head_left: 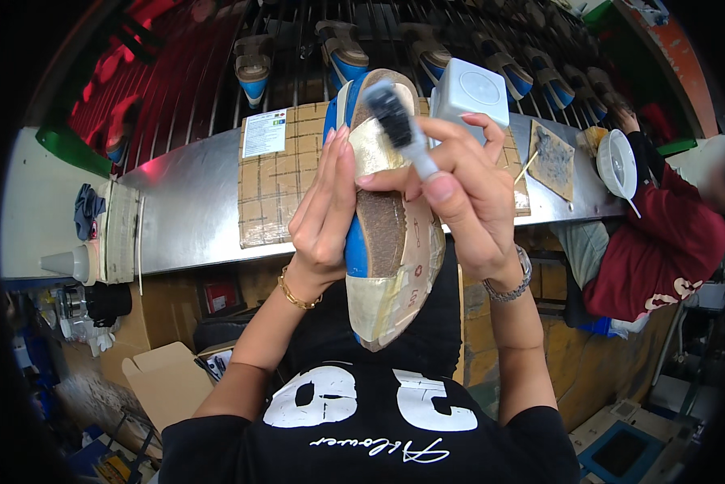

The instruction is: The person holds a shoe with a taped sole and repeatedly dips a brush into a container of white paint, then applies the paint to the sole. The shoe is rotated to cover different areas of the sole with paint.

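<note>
A blue shoe upper on a last point(383, 234) is held upright before my chest, its underside facing me, brown in the middle and pale at the toe and heel. My left hand point(322, 202) presses along its left side, fingers straight and together. In my right hand point(471, 194) is a small brush point(395, 121) with dark bristles and a pale handle, pinched between thumb and fingers. The bristles lie over the upper part of the underside, slightly blurred; whether they touch it I cannot tell. A right fingertip rests near the shoe's middle.
Cardboard point(266, 198) covers part of the metal bench point(185, 214). Behind the brush stands a white square container point(475, 90). Farther back, several blue shoes lie on a rack of metal rods. At right are a smeared board point(552, 157), a white bowl point(618, 164) and a co-worker's maroon sleeve point(669, 218).
</note>
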`<state>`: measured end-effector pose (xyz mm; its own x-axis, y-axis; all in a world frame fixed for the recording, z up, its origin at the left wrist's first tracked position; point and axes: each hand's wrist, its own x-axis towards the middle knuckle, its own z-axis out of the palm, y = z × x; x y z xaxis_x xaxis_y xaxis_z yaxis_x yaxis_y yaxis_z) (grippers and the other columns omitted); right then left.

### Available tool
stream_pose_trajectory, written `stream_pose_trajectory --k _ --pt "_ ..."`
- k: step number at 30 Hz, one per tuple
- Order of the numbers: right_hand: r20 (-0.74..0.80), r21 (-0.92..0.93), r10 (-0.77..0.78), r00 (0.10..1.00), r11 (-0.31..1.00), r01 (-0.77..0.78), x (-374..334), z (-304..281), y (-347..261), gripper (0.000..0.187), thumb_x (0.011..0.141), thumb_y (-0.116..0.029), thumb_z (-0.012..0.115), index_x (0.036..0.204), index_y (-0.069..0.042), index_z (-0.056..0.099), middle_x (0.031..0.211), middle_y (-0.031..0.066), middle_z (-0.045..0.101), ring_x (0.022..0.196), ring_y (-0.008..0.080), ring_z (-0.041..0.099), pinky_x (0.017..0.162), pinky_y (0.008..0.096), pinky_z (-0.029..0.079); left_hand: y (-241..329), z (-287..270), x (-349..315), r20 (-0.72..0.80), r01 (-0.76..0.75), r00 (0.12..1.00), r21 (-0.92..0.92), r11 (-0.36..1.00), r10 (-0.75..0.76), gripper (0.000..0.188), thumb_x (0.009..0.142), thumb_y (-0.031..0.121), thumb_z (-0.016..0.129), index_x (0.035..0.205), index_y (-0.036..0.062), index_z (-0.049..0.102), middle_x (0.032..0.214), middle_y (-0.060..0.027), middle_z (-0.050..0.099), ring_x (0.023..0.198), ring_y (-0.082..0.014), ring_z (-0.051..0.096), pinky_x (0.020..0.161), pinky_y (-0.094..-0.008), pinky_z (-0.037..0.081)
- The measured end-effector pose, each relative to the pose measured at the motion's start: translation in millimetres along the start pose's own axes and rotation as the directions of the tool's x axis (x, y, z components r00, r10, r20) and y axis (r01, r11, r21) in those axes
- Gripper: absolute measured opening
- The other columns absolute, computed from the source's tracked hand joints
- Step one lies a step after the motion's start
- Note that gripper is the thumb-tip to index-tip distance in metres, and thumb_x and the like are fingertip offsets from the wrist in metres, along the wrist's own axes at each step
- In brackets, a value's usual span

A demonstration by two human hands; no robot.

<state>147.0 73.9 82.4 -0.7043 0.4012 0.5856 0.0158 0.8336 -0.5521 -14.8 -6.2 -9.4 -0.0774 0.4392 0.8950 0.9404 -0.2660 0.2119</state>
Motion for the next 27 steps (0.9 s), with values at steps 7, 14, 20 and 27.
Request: stream_pose_trajectory --k 7,14,20,27 --pt "0.041 0.087 0.089 0.995 0.992 -0.093 -25 1 12 0.034 0.1 -0.028 0.04 0.074 -0.011 0.054 0.092 0.0079 0.078 0.12 0.0242 0.062 0.115 0.0492 0.011 -5 4 -4 0.001 -0.059 0.998 -0.005 0.998 0.059 0.073 0.078 0.009 0.08 0.139 -0.0121 0.046 0.119 -0.0305 0.065 0.092 -0.0319 0.074 0.074 -0.036 0.061" --pt "-0.023 0.704 0.442 0.897 0.644 -0.299 -69 -18 39 0.037 0.107 -0.03 0.031 0.083 -0.006 0.048 0.1 0.0319 0.068 0.102 0.0299 0.068 0.11 0.0417 0.03 -7 15 -26 0.105 0.18 0.981 -0.192 0.965 -0.162 0.059 0.086 0.008 0.07 0.139 -0.0094 0.05 0.137 -0.0307 0.054 0.112 -0.0355 0.067 0.091 -0.0365 0.057" --pt "-0.672 -0.317 0.521 0.527 0.441 -0.84 -158 -86 164 0.05 0.104 -0.037 0.045 0.126 0.009 0.05 0.122 0.0252 0.063 0.131 0.0352 0.048 0.119 0.0533 0.011 -11 -8 -22 0.236 0.588 0.799 -0.504 0.633 -0.553 0.063 0.082 0.009 0.079 0.136 0.0061 0.046 0.138 -0.0146 0.053 0.126 -0.0258 0.054 0.109 -0.0434 0.044" --pt "-0.638 -0.556 0.368 0.677 0.387 -0.735 -187 -68 189 0.038 0.096 -0.018 0.058 0.125 0.006 0.05 0.094 0.0132 0.074 0.097 0.0279 0.07 0.119 0.0611 0.002 -34 -19 -23 0.52 0.486 0.462 -0.826 -0.286 -0.718 0.091 0.086 0.063 0.063 0.151 0.007 0.033 0.148 -0.0153 0.046 0.136 -0.0308 0.045 0.112 -0.0515 0.039"
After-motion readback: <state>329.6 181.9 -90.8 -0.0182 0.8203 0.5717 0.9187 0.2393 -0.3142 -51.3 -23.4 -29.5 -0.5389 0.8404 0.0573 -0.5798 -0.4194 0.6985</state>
